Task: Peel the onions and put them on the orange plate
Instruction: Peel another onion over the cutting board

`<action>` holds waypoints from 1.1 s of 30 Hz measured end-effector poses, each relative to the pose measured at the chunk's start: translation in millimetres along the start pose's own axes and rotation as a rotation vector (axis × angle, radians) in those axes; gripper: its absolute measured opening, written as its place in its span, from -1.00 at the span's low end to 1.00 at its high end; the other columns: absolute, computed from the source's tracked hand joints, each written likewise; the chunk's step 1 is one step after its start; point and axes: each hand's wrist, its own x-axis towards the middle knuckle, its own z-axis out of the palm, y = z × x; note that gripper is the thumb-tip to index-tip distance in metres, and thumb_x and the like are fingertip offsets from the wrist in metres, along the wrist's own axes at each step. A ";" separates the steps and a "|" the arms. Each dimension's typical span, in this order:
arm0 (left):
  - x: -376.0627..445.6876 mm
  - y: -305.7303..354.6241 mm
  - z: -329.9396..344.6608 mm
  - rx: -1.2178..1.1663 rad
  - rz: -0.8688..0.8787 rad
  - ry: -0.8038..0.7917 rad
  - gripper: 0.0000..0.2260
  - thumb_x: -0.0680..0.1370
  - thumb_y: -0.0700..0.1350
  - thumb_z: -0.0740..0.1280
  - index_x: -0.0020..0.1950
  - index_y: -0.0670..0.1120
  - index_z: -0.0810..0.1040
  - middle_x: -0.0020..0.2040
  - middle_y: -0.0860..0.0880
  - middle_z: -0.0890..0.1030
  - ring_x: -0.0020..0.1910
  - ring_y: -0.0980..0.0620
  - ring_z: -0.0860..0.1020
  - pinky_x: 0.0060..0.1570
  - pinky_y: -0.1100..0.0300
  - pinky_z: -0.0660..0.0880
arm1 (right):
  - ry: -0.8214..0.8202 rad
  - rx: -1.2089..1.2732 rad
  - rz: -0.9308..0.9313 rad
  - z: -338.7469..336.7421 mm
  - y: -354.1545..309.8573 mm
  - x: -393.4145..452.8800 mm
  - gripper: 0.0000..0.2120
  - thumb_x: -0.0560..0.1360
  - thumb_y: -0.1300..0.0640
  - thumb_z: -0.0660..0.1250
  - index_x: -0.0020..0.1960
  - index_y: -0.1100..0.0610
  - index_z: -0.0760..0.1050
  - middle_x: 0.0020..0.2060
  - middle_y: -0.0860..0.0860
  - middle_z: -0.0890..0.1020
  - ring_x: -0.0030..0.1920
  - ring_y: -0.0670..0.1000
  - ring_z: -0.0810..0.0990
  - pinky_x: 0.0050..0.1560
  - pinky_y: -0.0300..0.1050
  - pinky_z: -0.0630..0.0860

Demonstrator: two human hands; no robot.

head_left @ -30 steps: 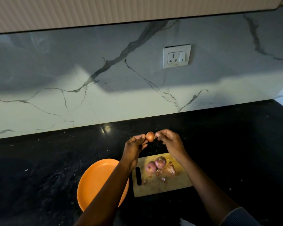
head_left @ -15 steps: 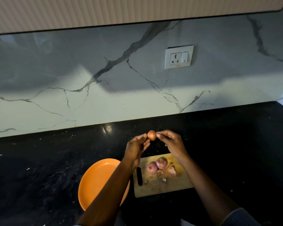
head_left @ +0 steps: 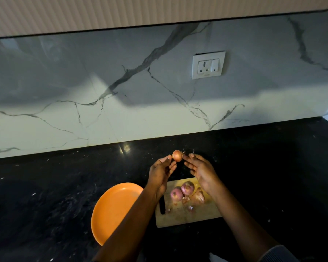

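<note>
My left hand [head_left: 160, 172] holds a small brown-skinned onion [head_left: 177, 155] at its fingertips, raised above the counter. My right hand [head_left: 201, 170] is just right of the onion, fingers spread and blurred, its tips close to the onion's root end; whether it pinches a bit of skin I cannot tell. Three reddish onions [head_left: 187, 192] and scraps of peel lie on the wooden cutting board [head_left: 187, 217] under my hands. The orange plate [head_left: 112, 210] sits left of the board, with nothing visible on it, partly hidden by my left forearm.
The black stone counter [head_left: 45, 195] stretches left and right of the board. A marble backsplash [head_left: 102, 91] with a white wall socket [head_left: 208, 64] rises behind it. The board has a dark handle slot [head_left: 162, 207] at its left edge.
My right hand has come off the onion's root end and spread its fingers. The left hand keeps the onion raised in about the same place.
</note>
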 end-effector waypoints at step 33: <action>5.9 12.8 -4.4 0.489 0.149 -0.209 -0.79 0.61 -0.15 0.37 0.24 -0.07 0.59 0.08 -0.09 0.71 0.07 0.01 0.66 0.10 0.12 0.57 | -0.082 -0.668 -0.461 0.4 -15.0 6.5 -0.70 0.61 -0.15 0.25 0.17 -0.03 0.63 -0.06 -0.11 0.69 -0.11 -0.17 0.65 -0.21 -0.34 0.50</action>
